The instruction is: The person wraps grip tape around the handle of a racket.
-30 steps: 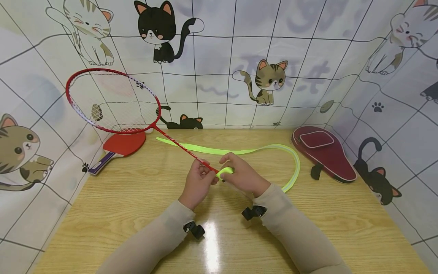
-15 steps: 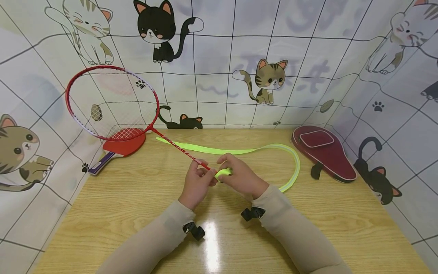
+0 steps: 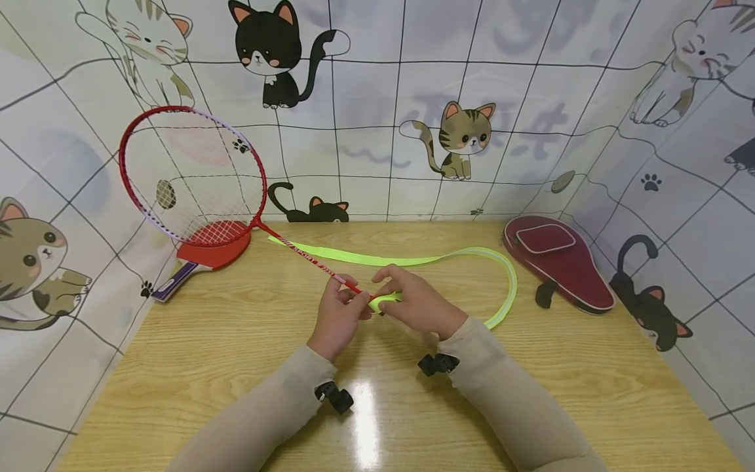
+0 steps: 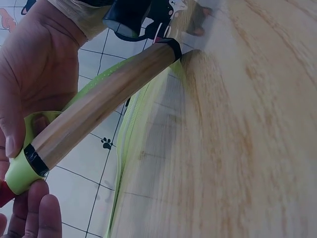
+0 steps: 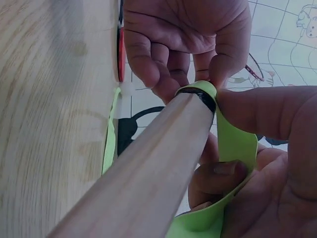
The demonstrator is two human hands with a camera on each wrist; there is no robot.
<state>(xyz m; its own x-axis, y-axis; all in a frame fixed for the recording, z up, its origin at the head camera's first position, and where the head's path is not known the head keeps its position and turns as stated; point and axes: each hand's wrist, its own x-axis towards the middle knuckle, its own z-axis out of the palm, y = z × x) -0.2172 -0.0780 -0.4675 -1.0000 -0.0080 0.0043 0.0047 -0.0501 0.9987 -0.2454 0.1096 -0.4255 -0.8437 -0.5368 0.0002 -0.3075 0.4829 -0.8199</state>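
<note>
A red and white badminton racket (image 3: pixel 301 252) slants over the table, its head up at the left. Its bare wooden handle (image 4: pixel 101 104) has black bands at both ends. My left hand (image 3: pixel 337 318) pinches the racket where shaft meets handle. My right hand (image 3: pixel 423 307) grips a neon-green grip tape (image 5: pixel 237 141), thumb at the handle's upper end. There the tape wraps round the racket just beyond the black band, seen in the right wrist view. Left fingertips (image 5: pixel 218 69) touch the wrap. From the right hand the tape's long tail (image 3: pixel 377 259) curves across the table.
Under the racket head lies a red table tennis bat (image 3: pixel 227 255). A dark red bat case (image 3: pixel 557 262) lies at the table's right back. Behind the wooden table (image 3: pixel 265 393) hangs a cat-printed cloth (image 3: pixel 371 85).
The racket has turned about its shaft, so its head shows rounder and more face-on. Both hands have stayed nearly in place, the tape still between them.
</note>
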